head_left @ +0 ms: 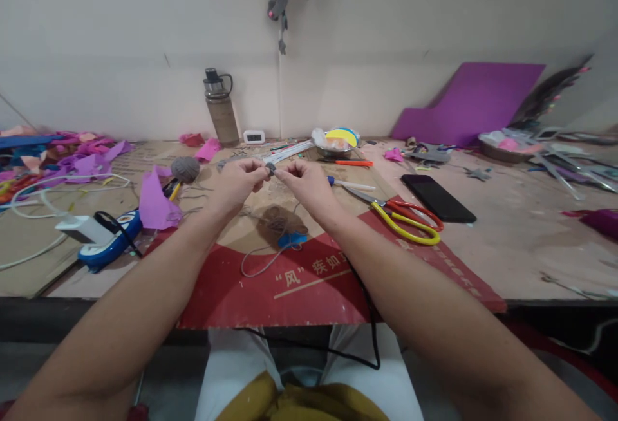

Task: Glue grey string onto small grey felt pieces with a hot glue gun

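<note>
Both hands meet above the middle of the table, pinching a small dark grey piece (271,168), perhaps felt; its exact kind is too small to make out. My left hand (243,179) is closed on its left side, thumb against fingertips. From the right, my right hand (305,184) grips it the same way. Below them, loose grey yarn (280,221) lies on the cardboard beside a small blue piece (292,239). A ball of grey yarn (185,168) rests left of my left hand. Scissors (400,214) with red and yellow handles lie partly open right of my right hand.
A black phone (437,198) lies at right. Behind stand a water bottle (222,109), a small white clock (253,137) and a bowl (335,146). A blue power strip (110,241) with cables and coloured felt scraps (72,157) occupy the left. Red cardboard (270,299) covers the front edge.
</note>
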`<state>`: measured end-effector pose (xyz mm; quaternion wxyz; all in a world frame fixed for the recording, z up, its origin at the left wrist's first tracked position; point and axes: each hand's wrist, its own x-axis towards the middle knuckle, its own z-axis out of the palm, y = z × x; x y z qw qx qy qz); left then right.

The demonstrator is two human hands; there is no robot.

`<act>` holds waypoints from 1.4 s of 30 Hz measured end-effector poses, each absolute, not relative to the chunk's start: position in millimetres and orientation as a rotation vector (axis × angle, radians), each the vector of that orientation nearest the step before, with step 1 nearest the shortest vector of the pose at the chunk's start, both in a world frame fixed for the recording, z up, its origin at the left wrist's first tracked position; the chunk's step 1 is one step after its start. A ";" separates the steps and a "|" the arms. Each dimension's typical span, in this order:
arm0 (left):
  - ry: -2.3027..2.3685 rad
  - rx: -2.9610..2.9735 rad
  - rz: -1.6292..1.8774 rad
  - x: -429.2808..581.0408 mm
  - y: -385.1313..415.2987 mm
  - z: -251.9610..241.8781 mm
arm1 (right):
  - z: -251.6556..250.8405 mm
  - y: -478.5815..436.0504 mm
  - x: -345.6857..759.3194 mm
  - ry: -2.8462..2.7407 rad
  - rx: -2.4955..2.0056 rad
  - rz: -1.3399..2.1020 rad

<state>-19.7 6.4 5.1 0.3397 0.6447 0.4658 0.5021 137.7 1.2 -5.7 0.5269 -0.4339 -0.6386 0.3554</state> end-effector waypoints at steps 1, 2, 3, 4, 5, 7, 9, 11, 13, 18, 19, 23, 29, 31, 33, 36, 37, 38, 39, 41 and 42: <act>1.219 1.691 1.300 -19.4 5.9 5.0 | -5.8 1.3 138.0 -1.525 -1.032 0.852; 1.223 1.698 1.298 -19.2 5.7 4.7 | -5.7 1.2 138.3 -1.532 -1.028 0.849; 1.225 1.701 1.298 -19.1 5.8 4.1 | -5.5 1.1 138.5 -1.545 -1.023 0.843; 1.226 1.699 1.297 -19.0 6.2 3.4 | -5.2 1.0 138.6 -1.562 -1.018 0.831; 1.225 1.695 1.294 -18.9 6.5 2.9 | -4.9 1.0 138.7 -1.582 -1.015 0.815; 1.204 1.677 1.277 -18.9 6.9 3.0 | -4.4 1.4 139.0 -1.602 -1.025 0.784; 1.154 1.638 1.229 -19.2 6.1 5.4 | -3.9 2.0 139.4 -1.592 -1.046 0.785; 1.100 1.575 1.160 -19.9 4.4 9.4 | -3.2 2.6 140.0 -1.577 -1.068 0.812; 1.073 1.514 1.098 -20.8 2.7 13.0 | -2.4 2.7 140.5 -1.577 -1.081 0.841; 1.096 1.497 1.082 -20.7 2.4 11.7 | -1.3 1.8 140.1 -1.608 -1.099 0.855; 1.106 1.506 1.099 -20.3 3.1 10.2 | -1.3 1.6 139.9 -1.624 -1.101 0.844; 1.162 1.493 1.257 -21.2 7.8 6.2 | -2.2 0.5 138.4 -1.678 -1.116 0.785; 1.134 1.242 1.444 -28.6 11.1 10.4 | -9.4 -13.1 128.3 -2.017 -1.083 0.578; 1.086 1.159 1.421 -28.5 10.0 12.2 | -12.9 -18.9 122.8 -2.115 -1.098 0.537; 1.043 1.124 1.389 -27.3 8.6 13.5 | -14.5 -22.4 118.6 -2.207 -1.118 0.500; 1.018 1.121 1.401 -26.2 7.6 14.6 | -9.8 -21.5 121.4 -2.321 -1.078 0.438; 1.015 1.120 1.417 -26.5 7.8 14.6 | -6.4 -19.6 126.3 -2.316 -1.071 0.431; 1.011 1.116 1.432 -27.2 8.2 14.3 | -2.8 -17.0 133.2 -2.276 -1.094 0.427; 1.003 1.110 1.445 -28.1 8.8 13.9 | 0.6 -13.8 142.0 -2.205 -1.140 0.425; 0.978 1.098 1.454 -30.2 10.0 12.6 | 4.2 -6.3 162.8 -1.996 -1.343 0.365; 0.966 1.092 1.449 -31.1 10.5 11.9 | 3.6 -2.2 173.1 -1.902 -1.449 0.308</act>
